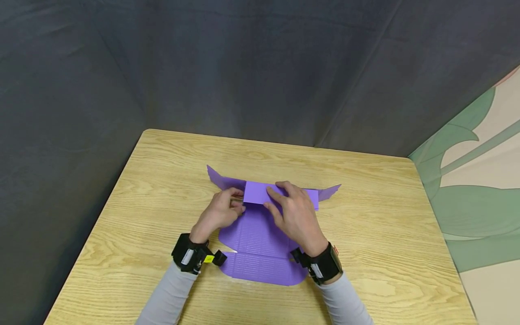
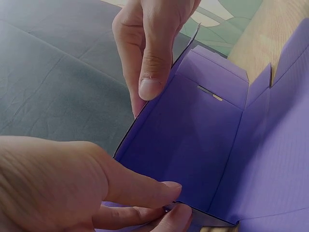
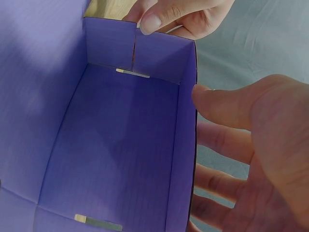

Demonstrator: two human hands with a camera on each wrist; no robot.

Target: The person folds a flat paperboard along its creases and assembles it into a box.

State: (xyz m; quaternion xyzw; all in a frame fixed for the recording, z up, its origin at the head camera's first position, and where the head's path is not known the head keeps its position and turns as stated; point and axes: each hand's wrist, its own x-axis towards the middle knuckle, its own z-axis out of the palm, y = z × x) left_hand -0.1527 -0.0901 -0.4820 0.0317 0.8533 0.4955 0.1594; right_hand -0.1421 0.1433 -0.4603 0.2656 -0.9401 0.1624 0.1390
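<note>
A purple cardboard box [image 1: 260, 234], partly folded, lies on the table with its lid panel towards the person. At its left end my left hand [image 1: 221, 210] pinches the top edge of the short end wall [image 3: 108, 43], where two flaps meet in a narrow gap. My right hand [image 1: 298, 212] holds the long wall [image 1: 256, 192], its thumb at the rim and its fingers spread over the outer face; the wrist views hide those fingertips. Inside, the box floor [image 3: 116, 145] shows a narrow slot near each end. The other end wall [image 2: 212, 72] leans outward.
The wooden table [image 1: 386, 234] extends around the box on all sides. Side flaps [image 1: 219, 178] stick out at the box's far left and far right [image 1: 330, 192]. A dark curtain [image 1: 260, 81] hangs behind the table, and a leaf-patterned cloth [image 1: 479, 203] is at the right.
</note>
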